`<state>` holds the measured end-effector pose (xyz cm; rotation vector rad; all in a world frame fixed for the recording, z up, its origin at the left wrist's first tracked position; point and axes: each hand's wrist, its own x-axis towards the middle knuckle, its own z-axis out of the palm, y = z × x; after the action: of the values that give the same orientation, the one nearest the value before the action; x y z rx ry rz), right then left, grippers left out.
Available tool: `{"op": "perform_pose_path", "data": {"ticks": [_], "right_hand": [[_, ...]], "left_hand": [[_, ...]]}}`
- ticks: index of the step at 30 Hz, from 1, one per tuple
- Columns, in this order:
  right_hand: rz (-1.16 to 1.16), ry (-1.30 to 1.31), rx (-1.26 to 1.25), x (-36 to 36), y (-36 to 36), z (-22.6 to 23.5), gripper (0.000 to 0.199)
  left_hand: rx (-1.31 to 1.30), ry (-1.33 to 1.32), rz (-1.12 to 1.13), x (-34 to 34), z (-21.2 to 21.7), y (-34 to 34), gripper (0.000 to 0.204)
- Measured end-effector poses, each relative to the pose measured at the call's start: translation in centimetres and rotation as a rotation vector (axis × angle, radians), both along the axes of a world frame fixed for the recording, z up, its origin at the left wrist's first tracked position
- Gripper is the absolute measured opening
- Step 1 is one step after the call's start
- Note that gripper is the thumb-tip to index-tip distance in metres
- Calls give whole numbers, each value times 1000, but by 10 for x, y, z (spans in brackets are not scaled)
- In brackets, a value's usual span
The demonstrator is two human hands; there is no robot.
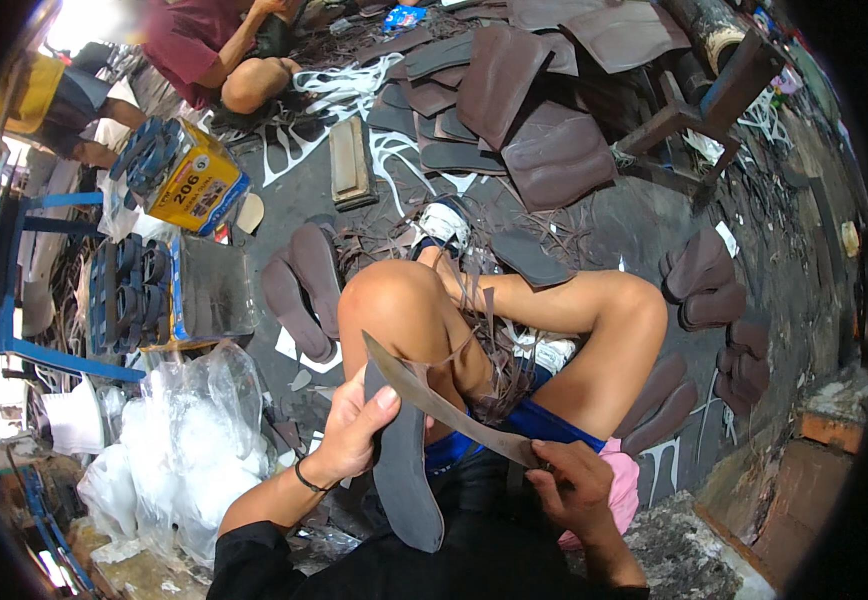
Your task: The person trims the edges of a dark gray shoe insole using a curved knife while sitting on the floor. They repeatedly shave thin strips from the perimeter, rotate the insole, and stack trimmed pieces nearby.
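Two bare hands work close to the body, above the person's lap; the left hand [356,425] is closed on a dark grey sole [406,490], thumb laid over its face, the other fingers mostly hidden; the right hand [579,485] has its fingers curled round the near end of a long curved knife [444,408], whose handle is largely covered by the grip. The blade slants across the upper end of the sole, tip to the upper left; whether its edge touches the sole I cannot tell. Pink cloth [622,488] lies just beside the right hand; brown offcut strips [499,375] hang tangled between the bent legs.

Farther off, brown soles [301,278] lie left of the knees, near white plastic bags [189,440]; more brown pairs [704,280] sit to the right; another dark grey sole [531,257] rests beyond the shin. Past the feet come an oblong block [351,165], white strips [354,85] and a heap of brown moulded sheets [564,155]; a yellow box [194,180] stands at left, and beyond it crouches a co-worker in a dark red shirt [186,50].
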<state>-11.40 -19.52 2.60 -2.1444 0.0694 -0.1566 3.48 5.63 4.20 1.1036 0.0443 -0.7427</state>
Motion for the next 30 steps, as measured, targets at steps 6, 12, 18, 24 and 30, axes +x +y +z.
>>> {"op": "perform_pose_path", "data": {"ticks": [6,12,18,24,30], "right_hand": [[83,217,-18,37,-31,69,29],[188,194,-3,80,-39,91,24],[128,157,222,98,-31,70,22],[-497,52,513,38,-49,34,24],[-587,-102,232,-22,-17,7,24]], "left_hand": [[125,-108,-125,3,14,-19,49],[168,-136,-226,2,20,-21,48],[220,-161,-269,1,24,-29,49],[-121,-66,751,31,-9,-44,28],[-391,43,282,2,-1,-119,37]]}}
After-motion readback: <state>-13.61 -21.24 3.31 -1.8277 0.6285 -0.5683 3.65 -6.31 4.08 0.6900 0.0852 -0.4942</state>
